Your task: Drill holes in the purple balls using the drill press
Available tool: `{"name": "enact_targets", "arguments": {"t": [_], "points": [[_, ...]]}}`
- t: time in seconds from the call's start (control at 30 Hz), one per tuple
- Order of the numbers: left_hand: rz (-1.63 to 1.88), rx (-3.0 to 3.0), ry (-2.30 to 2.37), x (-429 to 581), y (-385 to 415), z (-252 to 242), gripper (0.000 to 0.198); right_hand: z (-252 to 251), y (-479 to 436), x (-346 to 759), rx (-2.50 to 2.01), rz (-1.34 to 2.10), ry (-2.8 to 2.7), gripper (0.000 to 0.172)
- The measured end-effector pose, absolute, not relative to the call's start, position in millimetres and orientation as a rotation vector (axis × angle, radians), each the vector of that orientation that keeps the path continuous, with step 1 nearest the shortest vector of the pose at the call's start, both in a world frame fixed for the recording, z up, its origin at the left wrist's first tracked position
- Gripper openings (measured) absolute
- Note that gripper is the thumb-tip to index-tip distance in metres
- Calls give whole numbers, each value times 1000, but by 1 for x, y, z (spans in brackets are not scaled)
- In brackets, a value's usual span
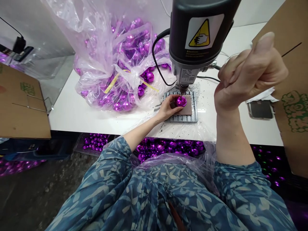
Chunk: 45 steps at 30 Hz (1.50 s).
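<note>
My left hand (168,109) grips a shiny purple faceted ball (180,101) on a brown pad (188,108) that lies on the metal base (184,118) of a bench drill press (199,35). The drill tip (182,90) sits right above the ball, touching or nearly touching it. My right hand (247,72) is raised at the right, fingers curled in a fist around the machine's lever, which is mostly hidden inside the hand.
A clear plastic bag (113,64) full of purple balls lies on the white table (72,112) at the left. More purple balls (166,147) fill a plastic-lined bin under the table edge. Cardboard boxes stand at the left (21,102) and right (293,89). A phone (261,109) lies at the right.
</note>
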<state>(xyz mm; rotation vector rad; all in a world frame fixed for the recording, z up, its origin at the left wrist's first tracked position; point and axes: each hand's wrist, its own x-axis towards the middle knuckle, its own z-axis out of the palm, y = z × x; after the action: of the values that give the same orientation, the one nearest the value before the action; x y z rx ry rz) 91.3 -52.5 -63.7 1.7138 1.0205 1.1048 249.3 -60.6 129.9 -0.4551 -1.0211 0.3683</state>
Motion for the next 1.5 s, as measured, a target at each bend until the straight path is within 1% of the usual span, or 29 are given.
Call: {"name": "enact_targets", "arguments": {"t": [0.23, 0.47, 0.57, 0.63, 0.73, 0.77, 0.9, 0.97, 1.03, 1.1, 1.13, 1.2, 1.27, 1.3, 1.33, 1.4, 1.5], "points": [[1097, 1710, 1038, 92, -53, -62, 57, 104, -43, 253, -337, 264, -974, 84], [1106, 1708, 1040, 92, -54, -63, 57, 66, -28, 265, -372, 169, -1002, 81], [1124, 1712, 1034, 93, -54, -63, 57, 62, -36, 266, -404, 198, -1051, 83], [1127, 1714, 1033, 93, -54, -63, 55, 73, -45, 263, -416, 229, -1067, 85], [1123, 1706, 1016, 93, -53, -63, 52, 111, -51, 255, -451, 275, -1047, 83], [1124, 1699, 1006, 94, -53, -63, 51, 127, -49, 253, -475, 302, -1052, 79], [1139, 1679, 1004, 94, -54, -59, 50, 179, -24, 249, -638, 467, -1026, 54], [1182, 1694, 1048, 90, -60, -51, 50, 189, -13, 250, -699, 531, -952, 46], [1200, 1754, 1076, 77, -74, -36, 46, 191, -7, 252, -713, 563, -936, 42], [1026, 1891, 991, 56, -96, -17, 40, 187, -7, 255, -697, 569, -977, 47], [828, 1971, 892, 44, -109, -8, 37, 185, -8, 256, -695, 564, -984, 51], [306, 2060, 671, 20, -137, 10, 34, 182, -10, 257, -704, 561, -975, 56], [-57, 2051, 555, 2, -158, 23, 38, 182, -11, 256, -733, 579, -942, 53], [-119, 2038, 551, -3, -161, 26, 38, 183, -11, 256, -752, 599, -933, 49], [-96, 2034, 586, -7, -159, 29, 36, 183, -12, 256, -768, 620, -930, 47], [109, 2069, 754, -8, -136, 31, 28, 184, -12, 255, -786, 644, -923, 46], [481, 2254, 1231, 0, -58, 25, 24, 183, -15, 254, -807, 629, -897, 45]]}}
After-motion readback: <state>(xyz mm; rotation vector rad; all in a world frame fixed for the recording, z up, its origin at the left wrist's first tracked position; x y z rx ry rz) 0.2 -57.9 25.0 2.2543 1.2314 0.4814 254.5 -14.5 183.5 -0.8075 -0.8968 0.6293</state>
